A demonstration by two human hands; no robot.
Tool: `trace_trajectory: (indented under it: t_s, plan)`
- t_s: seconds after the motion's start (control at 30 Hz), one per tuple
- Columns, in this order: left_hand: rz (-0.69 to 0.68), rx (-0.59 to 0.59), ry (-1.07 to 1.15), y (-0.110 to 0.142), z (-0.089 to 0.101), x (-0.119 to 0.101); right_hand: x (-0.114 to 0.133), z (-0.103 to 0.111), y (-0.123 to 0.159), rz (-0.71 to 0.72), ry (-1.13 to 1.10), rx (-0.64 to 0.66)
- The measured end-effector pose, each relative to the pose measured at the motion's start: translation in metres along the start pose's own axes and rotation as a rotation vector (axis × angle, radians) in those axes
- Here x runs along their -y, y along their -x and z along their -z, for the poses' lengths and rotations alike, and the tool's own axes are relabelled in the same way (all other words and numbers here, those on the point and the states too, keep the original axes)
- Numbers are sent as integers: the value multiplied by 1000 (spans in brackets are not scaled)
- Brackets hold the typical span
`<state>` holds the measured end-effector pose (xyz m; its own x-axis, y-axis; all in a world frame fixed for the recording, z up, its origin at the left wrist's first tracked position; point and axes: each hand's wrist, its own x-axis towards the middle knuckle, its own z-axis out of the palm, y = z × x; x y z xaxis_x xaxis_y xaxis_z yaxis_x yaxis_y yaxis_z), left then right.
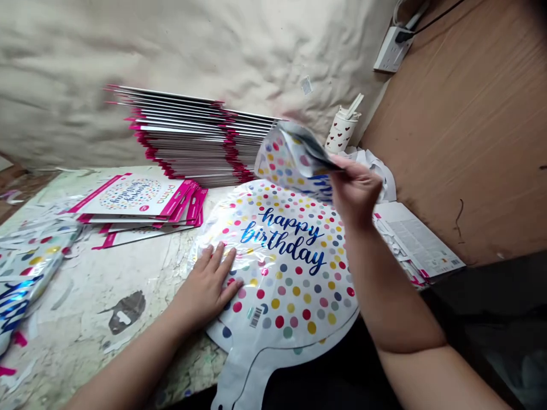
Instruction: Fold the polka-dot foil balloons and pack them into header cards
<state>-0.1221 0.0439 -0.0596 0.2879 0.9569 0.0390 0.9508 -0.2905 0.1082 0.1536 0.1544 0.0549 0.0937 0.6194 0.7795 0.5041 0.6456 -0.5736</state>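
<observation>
Flat foil balloons (294, 290), white with coloured dots and blue "happy birthday" lettering, lie stacked in front of me, their tails pointing toward my body. My left hand (211, 279) rests on the left side of the top balloon, fingers spread. Raised over the far right part of the stack, my right hand (356, 185) grips the edge of another dotted foil balloon (284, 156). That balloon is bent over and partly blurred. My right hand and forearm hide the right edge of the stack.
Pink-edged packages (132, 196) lie left of the balloons, and a tall pile of packages (192, 131) stands behind. Another dotted balloon (34, 262) is at far left. A heart-patterned cup (342, 130) stands at back right, near a printed card package (421, 236) and a power strip (393, 48).
</observation>
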Motion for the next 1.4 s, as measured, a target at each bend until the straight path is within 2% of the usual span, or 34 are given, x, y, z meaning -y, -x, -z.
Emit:
trace_trajectory:
  t_s: [0.03,0.07,0.1,0.17,0.23,0.27,0.3,0.37,0.4,0.43,0.53,0.57,0.63,0.73,0.77,0.83,0.97,1.07,1.17,1.3,1.4]
  plan:
    - [22,8,58,-2,5,1,5,16,-3,28,-22,-13]
    - [68,7,146,-3,11,3,12,28,0,65,-60,42]
    - [146,-11,270,-4,18,5,18,37,9,102,-109,147]
    - [362,-120,612,-4,34,12,26,47,41,185,-220,431]
    - [585,-229,980,-4,48,18,22,50,83,246,-279,694]
    - [667,-228,1135,-4,53,21,17,51,104,257,-278,796]
    - [723,-174,1263,-4,57,22,10,52,122,253,-267,880]
    - [802,18,1400,-8,61,24,-5,53,150,217,-244,1003]
    - [835,75,1406,-11,62,24,-12,53,158,197,-237,1048]
    - [861,83,1385,-16,63,25,-17,54,163,187,-236,1076]
    - [927,-37,1268,-30,66,28,-23,53,165,191,-251,1094]
    - [932,-42,1253,-34,67,29,-22,52,164,195,-258,1087]
    - [909,105,1314,-40,69,27,-21,50,162,195,-272,1086]
    - [826,425,1632,-43,69,13,-19,49,161,186,-275,1118]
    - [799,484,1756,-44,67,7,-19,49,161,181,-275,1128]
    - [828,504,1873,-49,61,-5,-18,50,160,173,-277,1151]
    - [1016,408,1706,-63,48,-17,-19,50,159,147,-279,1190]
    - [1041,297,1589,-74,42,-16,-20,50,158,132,-292,1181]
    - [1016,188,1434,-80,38,-7,-21,48,158,142,-305,1181]
    - [952,6,1128,-81,45,26,-23,48,159,140,-285,1195]
    - [809,-155,886,-75,57,44,-24,48,160,133,-293,1187]
